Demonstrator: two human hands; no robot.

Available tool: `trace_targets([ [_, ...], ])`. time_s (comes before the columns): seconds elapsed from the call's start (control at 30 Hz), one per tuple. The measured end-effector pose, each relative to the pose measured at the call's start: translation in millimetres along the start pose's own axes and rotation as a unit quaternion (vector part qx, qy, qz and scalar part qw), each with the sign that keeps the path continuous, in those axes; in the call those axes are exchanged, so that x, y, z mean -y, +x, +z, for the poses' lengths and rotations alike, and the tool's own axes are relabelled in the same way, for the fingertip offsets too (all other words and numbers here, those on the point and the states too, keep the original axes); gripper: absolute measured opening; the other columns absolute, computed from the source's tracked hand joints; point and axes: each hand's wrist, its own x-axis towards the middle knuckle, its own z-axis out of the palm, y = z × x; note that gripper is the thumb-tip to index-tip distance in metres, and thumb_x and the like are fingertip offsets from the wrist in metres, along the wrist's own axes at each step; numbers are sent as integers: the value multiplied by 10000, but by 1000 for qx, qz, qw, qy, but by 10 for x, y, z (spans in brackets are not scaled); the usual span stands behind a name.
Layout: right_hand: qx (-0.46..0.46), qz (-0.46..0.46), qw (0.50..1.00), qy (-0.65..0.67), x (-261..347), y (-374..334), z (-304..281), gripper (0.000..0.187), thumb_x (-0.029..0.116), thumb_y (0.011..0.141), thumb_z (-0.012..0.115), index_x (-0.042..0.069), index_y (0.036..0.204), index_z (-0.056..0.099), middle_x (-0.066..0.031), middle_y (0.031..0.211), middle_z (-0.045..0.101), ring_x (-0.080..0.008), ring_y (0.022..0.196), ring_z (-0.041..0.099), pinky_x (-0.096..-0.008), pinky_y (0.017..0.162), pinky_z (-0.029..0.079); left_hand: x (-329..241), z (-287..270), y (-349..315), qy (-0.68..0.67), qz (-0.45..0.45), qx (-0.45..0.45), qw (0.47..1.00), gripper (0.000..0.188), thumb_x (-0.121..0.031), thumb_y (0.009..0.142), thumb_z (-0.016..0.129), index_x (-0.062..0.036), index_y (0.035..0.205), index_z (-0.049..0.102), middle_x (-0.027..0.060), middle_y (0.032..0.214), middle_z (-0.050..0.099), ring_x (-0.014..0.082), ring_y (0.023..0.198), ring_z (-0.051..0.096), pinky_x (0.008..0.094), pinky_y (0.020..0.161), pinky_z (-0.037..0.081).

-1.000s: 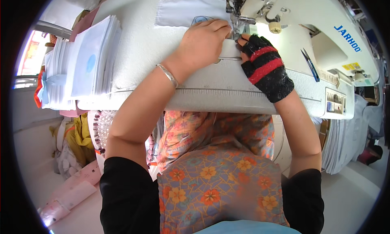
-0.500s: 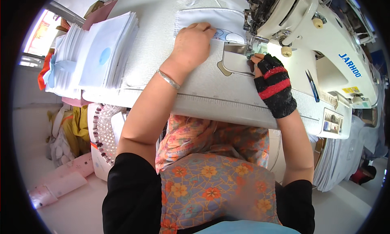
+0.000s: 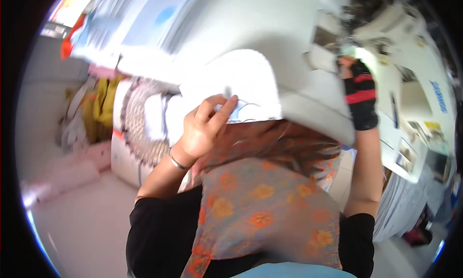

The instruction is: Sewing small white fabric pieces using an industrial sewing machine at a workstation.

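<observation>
My left hand (image 3: 205, 121) is closed in a pinch on a white fabric piece (image 3: 255, 80) with one rounded end and a blue-grey print near its lower edge. The piece is held at the table's front edge, above my lap. On the right, my right hand (image 3: 361, 92), in a black fingerless glove with red stripes, rests by the needle area of a white sewing machine (image 3: 410, 90). Its fingertips are blurred and partly hidden, so I cannot make out whether they grip anything.
A stack of white fabric pieces (image 3: 140, 24) lies at the table's far left. Left of my lap stands a round woven basket (image 3: 140, 123) with white cloth inside. Dark snips (image 3: 394, 109) lie on the machine table at right. Grey-white cloths (image 3: 402, 205) hang below it.
My left hand has drawn the white fabric piece away from the needle area, toward me and to the table's front edge. My right hand stays by the machine; the view has shifted.
</observation>
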Motion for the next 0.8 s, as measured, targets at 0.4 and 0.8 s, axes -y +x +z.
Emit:
trace_targets([
  [0.4, 63, -26, 996, -56, -289, -14, -5, 232, 86, 993, 515, 65, 1157, 679, -127, 1192, 678, -265, 1123, 634, -346, 991, 467, 1568, 765, -2138, 80, -478, 310, 818, 428, -295, 932, 564, -74, 1297, 597, 203, 1217, 609, 384, 1038, 654, 457, 907, 525],
  [0.8, 38, -28, 998, -32, -215, -59, -48, 241, 18, 907, 568, 74, 1105, 694, -129, 1158, 683, -304, 1069, 641, -390, 960, 491, 1006, -930, 722, 184, 2, -242, 953, 357, -168, 834, 703, -39, 1165, 668, 142, 1064, 679, 319, 975, 643, 410, 862, 506],
])
